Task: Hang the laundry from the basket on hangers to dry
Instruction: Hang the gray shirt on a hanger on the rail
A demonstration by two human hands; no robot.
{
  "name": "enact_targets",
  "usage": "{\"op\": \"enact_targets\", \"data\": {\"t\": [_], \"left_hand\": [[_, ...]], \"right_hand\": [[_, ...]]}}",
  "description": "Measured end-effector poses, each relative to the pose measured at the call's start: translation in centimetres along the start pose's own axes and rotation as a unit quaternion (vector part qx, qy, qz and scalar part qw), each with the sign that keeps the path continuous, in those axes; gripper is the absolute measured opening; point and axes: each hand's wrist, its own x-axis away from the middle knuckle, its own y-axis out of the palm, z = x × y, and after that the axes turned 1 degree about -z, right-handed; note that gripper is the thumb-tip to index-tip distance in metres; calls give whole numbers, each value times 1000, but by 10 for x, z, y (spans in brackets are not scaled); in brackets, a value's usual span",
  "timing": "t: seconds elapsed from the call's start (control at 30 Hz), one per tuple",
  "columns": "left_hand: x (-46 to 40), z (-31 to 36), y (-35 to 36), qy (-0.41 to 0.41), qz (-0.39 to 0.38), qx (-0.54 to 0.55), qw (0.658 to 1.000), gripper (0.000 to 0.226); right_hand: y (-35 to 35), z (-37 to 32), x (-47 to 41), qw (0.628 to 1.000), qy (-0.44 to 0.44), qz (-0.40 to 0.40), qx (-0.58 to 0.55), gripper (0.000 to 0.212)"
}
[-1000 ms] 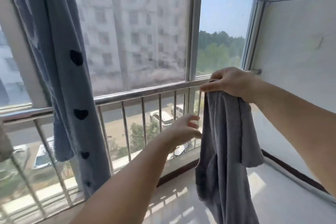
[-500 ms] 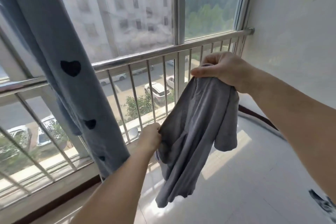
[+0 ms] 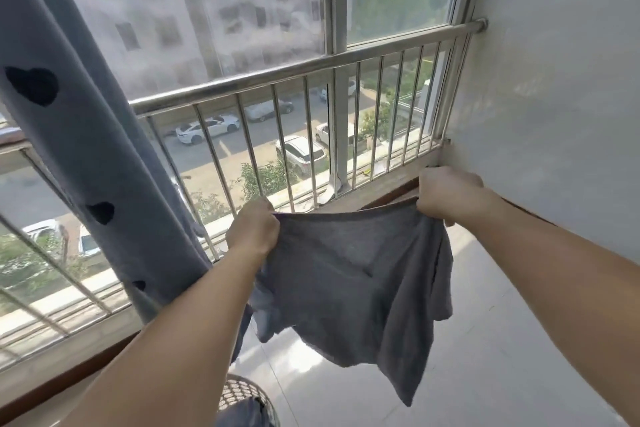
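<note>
While the left hand (image 3: 254, 230) and right hand (image 3: 446, 196) are gripping the grey garment (image 3: 356, 274) by its top edge with curled fingers, spread above the floor, keeping that edge taut is easing hanger insertion.

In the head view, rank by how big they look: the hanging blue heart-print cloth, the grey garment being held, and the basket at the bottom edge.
1. Blue heart-print cloth, cropped by the frame.
2. Grey garment, stretched between the left hand and right hand.
3. Basket, only partly in view, so its true size is unsure.
</note>
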Motion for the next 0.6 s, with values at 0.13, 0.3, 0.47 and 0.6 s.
{"op": "enact_targets", "data": {"t": [0.13, 0.3, 0.47, 0.6], "left_hand": [[7, 16, -3, 12, -6, 27, 1000, 36], [8, 27, -2, 9, -19, 91, 996, 39], [10, 33, -1, 38, -29, 29, 998, 35], [10, 30, -2, 55, -45, -41, 997, 24]], "right_hand": [[21, 17, -3, 997, -4, -57, 48, 23], [35, 28, -9, 972, -11, -103, -210, 33], [41, 31, -8, 918, -22, -167, -360, 18], [43, 44, -6, 895, -79, -212, -384, 7]]}}
